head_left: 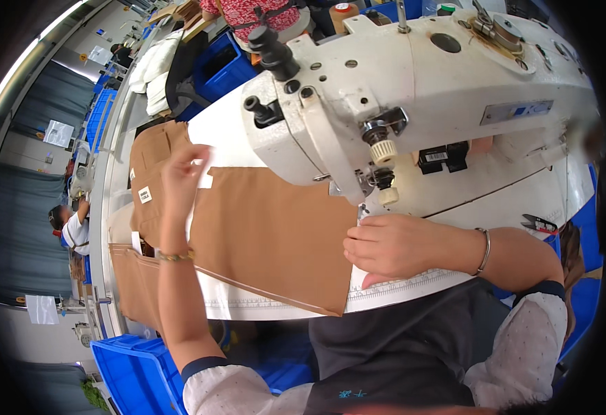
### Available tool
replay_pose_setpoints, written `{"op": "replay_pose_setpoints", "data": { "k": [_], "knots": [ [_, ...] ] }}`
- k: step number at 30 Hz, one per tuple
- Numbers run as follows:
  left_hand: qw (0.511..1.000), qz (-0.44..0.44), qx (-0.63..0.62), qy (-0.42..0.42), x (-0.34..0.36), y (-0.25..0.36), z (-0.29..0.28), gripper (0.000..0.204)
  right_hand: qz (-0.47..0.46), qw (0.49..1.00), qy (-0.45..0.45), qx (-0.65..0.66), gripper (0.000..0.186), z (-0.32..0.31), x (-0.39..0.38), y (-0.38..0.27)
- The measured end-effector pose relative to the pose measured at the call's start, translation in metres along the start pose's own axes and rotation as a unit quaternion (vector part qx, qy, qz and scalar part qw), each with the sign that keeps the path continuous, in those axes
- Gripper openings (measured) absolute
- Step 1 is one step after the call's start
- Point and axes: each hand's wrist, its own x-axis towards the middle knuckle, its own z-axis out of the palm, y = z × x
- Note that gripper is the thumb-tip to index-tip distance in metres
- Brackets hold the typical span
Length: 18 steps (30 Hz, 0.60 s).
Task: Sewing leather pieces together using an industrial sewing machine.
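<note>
Seen from above at a white sewing table (400, 287), 2 bare hands at work on a tan fabric panel (268, 235). Left hand (182, 176) raised off the panel's far left end, forearm stretched straight away from the body, fingers bunched together and pinching a small white label (205, 181) by its edge. Right hand (386, 245) laid palm down at the panel's right edge, just in front of the needle area of a white industrial sewing machine (414, 90), fingers curled together and pressing cloth flat to the table, wrist bent inward, thin bangle on it. More tan pieces (152, 159) stacked beyond the left hand. Blue plastic crate (133, 370) low at left. Small red-handled snips (539, 223) lying at far right.
</note>
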Motion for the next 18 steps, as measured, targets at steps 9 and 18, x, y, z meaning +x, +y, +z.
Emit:
{"op": "replay_pose_setpoints", "data": {
  "k": [9,18],
  "knots": [
    [0.954,0.125,0.172,-0.209,-0.065,0.056,0.151,0.023,-0.004,1.000,0.017,0.000,0.039,0.002,-0.004,0.001],
    [0.981,-0.042,-0.034,-0.185,-0.073,0.049,0.151,0.017,-0.046,0.977,0.171,-0.119,0.011,0.015,-0.001,0.012]
  ]
}}
